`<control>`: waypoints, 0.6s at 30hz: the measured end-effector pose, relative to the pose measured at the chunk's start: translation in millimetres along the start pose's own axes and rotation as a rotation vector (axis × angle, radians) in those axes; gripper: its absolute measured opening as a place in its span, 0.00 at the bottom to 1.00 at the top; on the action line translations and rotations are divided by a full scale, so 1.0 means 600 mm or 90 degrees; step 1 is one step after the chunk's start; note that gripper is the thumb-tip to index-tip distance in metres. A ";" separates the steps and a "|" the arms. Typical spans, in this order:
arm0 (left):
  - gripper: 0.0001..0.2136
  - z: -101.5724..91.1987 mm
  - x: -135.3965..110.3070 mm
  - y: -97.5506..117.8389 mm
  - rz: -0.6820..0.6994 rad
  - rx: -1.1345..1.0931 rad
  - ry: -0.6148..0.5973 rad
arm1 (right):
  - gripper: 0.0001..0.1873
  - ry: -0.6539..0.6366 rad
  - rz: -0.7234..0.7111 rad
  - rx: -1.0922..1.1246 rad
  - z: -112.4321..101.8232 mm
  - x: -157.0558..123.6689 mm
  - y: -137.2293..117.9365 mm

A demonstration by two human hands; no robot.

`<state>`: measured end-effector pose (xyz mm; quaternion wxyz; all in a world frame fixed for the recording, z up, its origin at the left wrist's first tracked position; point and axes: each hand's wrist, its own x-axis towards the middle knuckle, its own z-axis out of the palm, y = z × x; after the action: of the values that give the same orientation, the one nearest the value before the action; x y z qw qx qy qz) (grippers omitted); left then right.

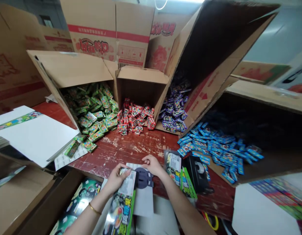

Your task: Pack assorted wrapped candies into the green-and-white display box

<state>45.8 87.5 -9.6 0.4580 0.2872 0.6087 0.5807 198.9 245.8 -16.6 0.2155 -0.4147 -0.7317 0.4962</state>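
Note:
My left hand (116, 178) pinches the top edge of a flat printed packet (122, 204) with a white barcode label, at the near edge of the red table (131, 148). My right hand (152, 164) rests with curled fingers on the top of a white sheet (144, 200) that lies beside the packet, over a dark rounded object (143, 179). A gold bangle is on my left wrist. Just right of my right hand lie more printed packets (180, 174) and a black tape dispenser (198, 173).
Open cartons lie on their sides at the back, spilling small packs: green (97, 112), red (135, 117), purple (174, 111), blue (219, 147). White flat cards (36, 135) lie left. A box of printed packets (77, 202) sits near left. More cartons stand behind.

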 end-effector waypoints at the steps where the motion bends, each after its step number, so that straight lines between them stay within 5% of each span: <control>1: 0.17 0.004 0.001 -0.001 0.006 0.011 0.001 | 0.07 -0.020 -0.002 -0.005 0.005 0.004 0.000; 10: 0.16 0.009 -0.002 -0.024 0.023 0.028 -0.004 | 0.02 -0.062 -0.062 0.021 -0.014 -0.009 0.012; 18: 0.12 0.011 -0.002 -0.047 0.054 0.021 -0.005 | 0.31 -0.055 -0.074 0.082 0.044 -0.007 0.017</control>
<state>57.1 84.7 -35.9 0.4309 0.3225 0.6036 0.5882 186.1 229.5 -36.6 0.2388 -0.3351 -0.7295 0.5464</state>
